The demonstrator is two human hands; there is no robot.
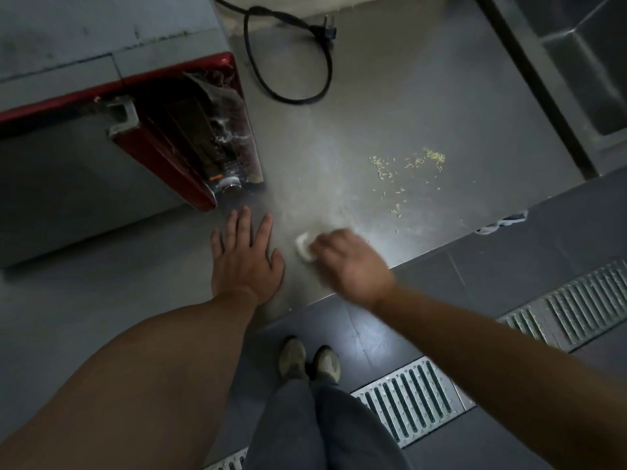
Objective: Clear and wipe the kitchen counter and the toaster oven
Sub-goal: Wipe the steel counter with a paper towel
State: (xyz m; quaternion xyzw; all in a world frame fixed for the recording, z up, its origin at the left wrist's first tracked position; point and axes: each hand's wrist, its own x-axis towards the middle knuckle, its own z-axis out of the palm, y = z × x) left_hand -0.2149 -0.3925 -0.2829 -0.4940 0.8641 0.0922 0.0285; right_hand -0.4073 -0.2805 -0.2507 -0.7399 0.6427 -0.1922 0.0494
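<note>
Steel counter (pixel 390 106), viewed fr. above. Near edge: my left hand (pixel 245 257) lies flat, palm down, fingers straight & spread, holding nothing. Just beside it, my right hand (pixel 347 262) is blurred, fingers curled over a small white wad (pixel 303 247) pressed to the surface; wad pokes out past my fingertips on the left. Crumbs (pixel 407 164) scattered further back, right of ctr, apart fr. both hands. Red toaster oven (pixel 190 130) stands beyond my left fingertips, close. Black cord w/ plug (pixel 291 52) lies at rear.
</note>
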